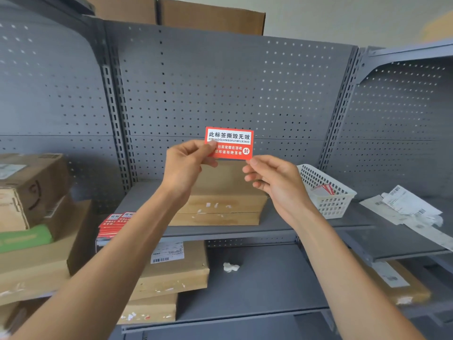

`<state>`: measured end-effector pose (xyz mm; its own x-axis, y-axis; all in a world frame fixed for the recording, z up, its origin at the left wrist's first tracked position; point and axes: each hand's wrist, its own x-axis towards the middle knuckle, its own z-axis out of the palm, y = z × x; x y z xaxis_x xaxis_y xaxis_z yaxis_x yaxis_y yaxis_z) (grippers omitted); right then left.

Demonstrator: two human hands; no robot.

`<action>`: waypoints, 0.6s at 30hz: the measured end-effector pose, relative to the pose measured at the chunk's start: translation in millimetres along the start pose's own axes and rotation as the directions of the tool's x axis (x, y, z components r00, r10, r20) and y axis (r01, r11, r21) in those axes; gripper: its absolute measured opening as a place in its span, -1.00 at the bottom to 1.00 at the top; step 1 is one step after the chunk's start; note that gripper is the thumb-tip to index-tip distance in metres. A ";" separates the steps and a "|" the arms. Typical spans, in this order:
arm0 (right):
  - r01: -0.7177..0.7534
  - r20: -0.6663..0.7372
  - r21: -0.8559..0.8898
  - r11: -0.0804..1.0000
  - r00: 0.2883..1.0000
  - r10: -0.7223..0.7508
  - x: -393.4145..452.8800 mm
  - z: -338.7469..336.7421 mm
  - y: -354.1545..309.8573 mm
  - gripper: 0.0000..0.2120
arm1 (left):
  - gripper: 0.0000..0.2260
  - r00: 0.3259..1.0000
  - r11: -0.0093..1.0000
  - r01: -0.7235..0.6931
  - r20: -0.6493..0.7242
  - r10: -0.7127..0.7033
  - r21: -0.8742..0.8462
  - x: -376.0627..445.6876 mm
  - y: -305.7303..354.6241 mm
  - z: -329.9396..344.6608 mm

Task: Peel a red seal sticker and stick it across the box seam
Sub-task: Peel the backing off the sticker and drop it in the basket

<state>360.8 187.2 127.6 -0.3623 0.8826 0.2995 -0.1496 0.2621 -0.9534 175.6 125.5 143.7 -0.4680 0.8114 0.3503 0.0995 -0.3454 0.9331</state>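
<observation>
Left hand: the left hand (186, 165) pinched the sticker's left edge between thumb and fingers, lifting it to eye level, probably so the corner could be seen while peeling.
Right hand: the right hand (272, 177) sat at the sticker's five o'clock, fingertips narrowed onto the lower right corner, apparently picking at the backing; whether any layer had separated could not be told.
Sticker: the red sticker (229, 143) was held flat, print toward the person, in front of and above the box, not yet on it.
Box: the cardboard box (220, 204) lay on the shelf (282, 220) just behind the hands, its side seam facing forward, likely set there for easy reach.
Spare stickers: a stack of red stickers (114, 223) rested at the box's nine o'clock, close enough to draw from.
Basket: a white basket (328, 192) at the box's three o'clock held a few red-and-white slips, possibly spent backings.
Pegboard: the grey pegboard (220, 89) closed off the back.
</observation>
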 end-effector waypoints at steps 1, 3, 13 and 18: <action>0.002 0.006 -0.003 1.000 1.000 -0.002 0.6 -1.7 0.3 -0.87 | -0.71 1.000 1.000 -0.003 -0.001 0.003 0.006 -0.4 -1.0 2.6; 0.009 0.008 -0.001 1.000 1.000 -0.009 1.4 -4.8 1.2 -0.87 | -0.72 1.000 1.000 0.003 -0.005 -0.002 0.016 -1.9 -1.6 7.2; 0.047 0.019 -0.003 0.999 0.999 -0.047 3.9 -15.1 4.0 -0.88 | -0.74 0.993 0.987 0.064 -0.106 -0.048 0.146 -3.4 -15.6 20.2; 0.123 -0.043 -0.038 0.992 0.991 -0.124 6.4 -12.0 6.3 -0.88 | -0.70 0.879 0.791 -0.326 -0.143 0.455 0.517 -13.8 -18.4 21.2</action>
<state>368.6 199.2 123.1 -0.3012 0.8591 0.4138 -0.1581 0.3829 -0.9102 198.9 130.6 123.4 -0.4916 0.4882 0.7211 0.6853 -0.2940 0.6662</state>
